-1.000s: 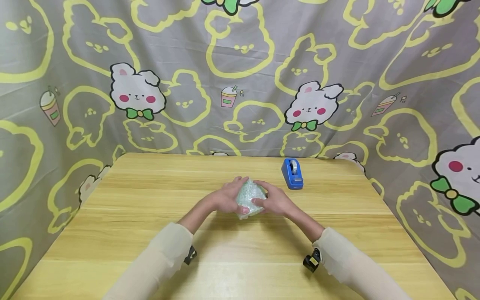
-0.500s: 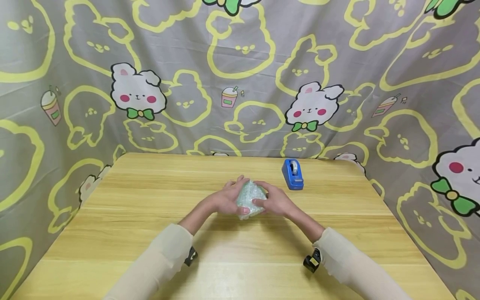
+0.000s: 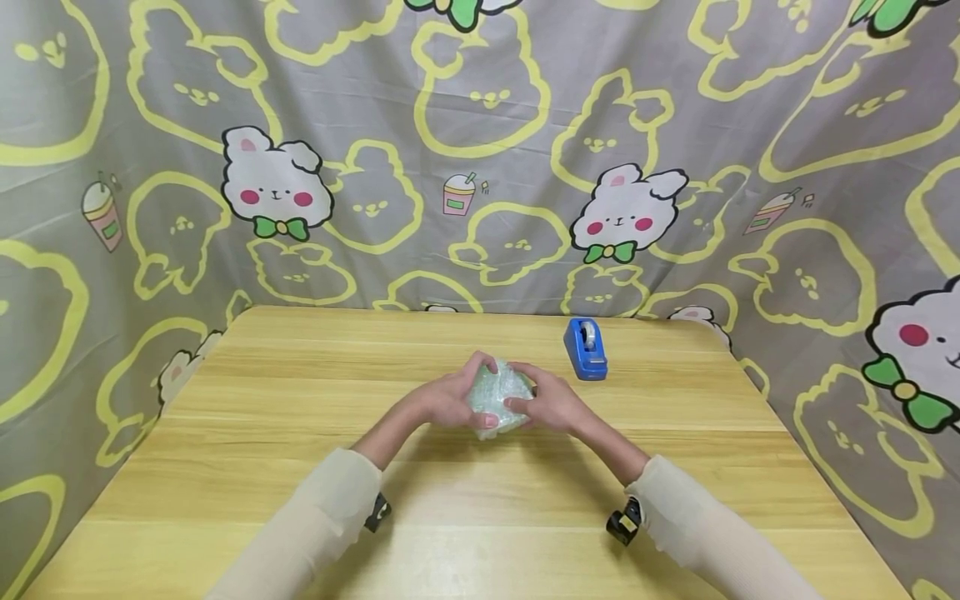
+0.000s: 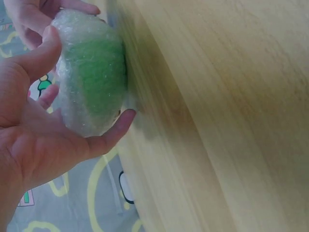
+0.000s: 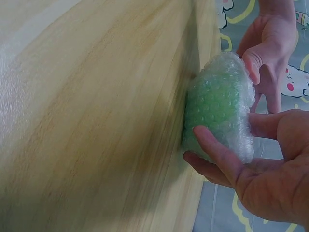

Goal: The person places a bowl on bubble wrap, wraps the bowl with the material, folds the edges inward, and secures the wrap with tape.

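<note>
Wore the pale left sleeve (image 3: 307,517) and the pale right sleeve (image 3: 720,533), both well nearer than the blue tape dispenser (image 3: 587,348). Carried a dark left wrist device (image 3: 377,512) and a dark right wrist device (image 3: 624,522) at the cuffs, also on the near side of the dispenser. Held the bubble-wrapped bundle (image 3: 498,387) over the wooden counter (image 3: 225,400), nearer than the dispenser and to its left; could not tell whether touching the wood. Had the grip of the left hand (image 3: 450,400) clamped on the bundle's side away from the dispenser, thumb on the near face. Had the grip of the right hand (image 3: 555,400) clamped on the side toward the dispenser, thumb likewise in front. Saw green contents (image 5: 212,104) through the wrapping. Farther off, saw a tape roll (image 3: 588,333) seated in the dispenser, and behind the dispenser a grey curtain (image 3: 390,92) printed in yellow, white, green and pink.
</note>
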A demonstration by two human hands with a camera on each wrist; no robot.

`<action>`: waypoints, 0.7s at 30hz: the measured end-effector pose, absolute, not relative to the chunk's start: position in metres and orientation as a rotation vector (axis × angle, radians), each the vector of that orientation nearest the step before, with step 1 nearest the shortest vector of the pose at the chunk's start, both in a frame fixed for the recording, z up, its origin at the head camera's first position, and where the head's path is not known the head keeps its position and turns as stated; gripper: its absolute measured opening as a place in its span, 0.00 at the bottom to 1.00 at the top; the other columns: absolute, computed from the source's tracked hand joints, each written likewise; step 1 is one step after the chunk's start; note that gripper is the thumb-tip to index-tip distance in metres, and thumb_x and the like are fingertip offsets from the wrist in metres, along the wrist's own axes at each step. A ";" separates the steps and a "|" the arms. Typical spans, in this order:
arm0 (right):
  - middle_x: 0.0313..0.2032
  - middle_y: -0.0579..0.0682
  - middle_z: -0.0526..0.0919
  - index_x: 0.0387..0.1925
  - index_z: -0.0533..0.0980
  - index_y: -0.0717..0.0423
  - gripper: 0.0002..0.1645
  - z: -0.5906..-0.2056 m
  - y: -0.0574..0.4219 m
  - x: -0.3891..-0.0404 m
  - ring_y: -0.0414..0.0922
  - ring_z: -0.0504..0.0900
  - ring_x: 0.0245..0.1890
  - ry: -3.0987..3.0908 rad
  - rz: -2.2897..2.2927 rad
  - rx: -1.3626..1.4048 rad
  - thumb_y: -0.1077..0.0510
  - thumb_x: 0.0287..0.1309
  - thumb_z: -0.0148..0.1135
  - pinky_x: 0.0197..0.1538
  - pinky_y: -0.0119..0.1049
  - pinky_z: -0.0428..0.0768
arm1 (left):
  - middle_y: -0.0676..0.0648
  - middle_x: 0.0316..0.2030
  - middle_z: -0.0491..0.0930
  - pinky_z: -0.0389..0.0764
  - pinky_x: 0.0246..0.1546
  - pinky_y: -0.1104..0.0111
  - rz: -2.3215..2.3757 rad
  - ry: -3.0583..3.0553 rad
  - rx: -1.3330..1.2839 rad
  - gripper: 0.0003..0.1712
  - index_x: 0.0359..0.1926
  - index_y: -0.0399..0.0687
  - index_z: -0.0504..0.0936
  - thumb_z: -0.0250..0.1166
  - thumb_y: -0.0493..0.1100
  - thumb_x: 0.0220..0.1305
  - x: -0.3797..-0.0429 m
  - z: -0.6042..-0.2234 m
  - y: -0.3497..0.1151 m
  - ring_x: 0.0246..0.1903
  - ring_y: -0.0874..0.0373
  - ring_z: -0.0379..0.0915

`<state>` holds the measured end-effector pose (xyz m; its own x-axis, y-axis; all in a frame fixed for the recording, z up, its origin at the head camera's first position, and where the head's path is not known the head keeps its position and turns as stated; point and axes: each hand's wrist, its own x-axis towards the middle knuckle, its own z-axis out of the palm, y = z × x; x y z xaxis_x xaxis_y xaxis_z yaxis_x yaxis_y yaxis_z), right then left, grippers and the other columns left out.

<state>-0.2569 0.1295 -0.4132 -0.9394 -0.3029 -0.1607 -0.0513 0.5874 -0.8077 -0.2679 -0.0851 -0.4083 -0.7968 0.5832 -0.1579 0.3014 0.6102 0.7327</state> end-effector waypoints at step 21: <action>0.62 0.69 0.75 0.79 0.56 0.50 0.42 -0.410 0.137 -0.257 0.48 0.87 0.39 2.426 -1.297 -0.376 0.52 0.70 0.62 0.38 0.46 0.88 | 0.38 0.63 0.73 0.79 0.53 0.52 1.110 2.468 0.659 0.38 0.63 0.58 0.67 0.77 0.50 0.56 -0.271 -0.416 -0.087 0.55 0.45 0.75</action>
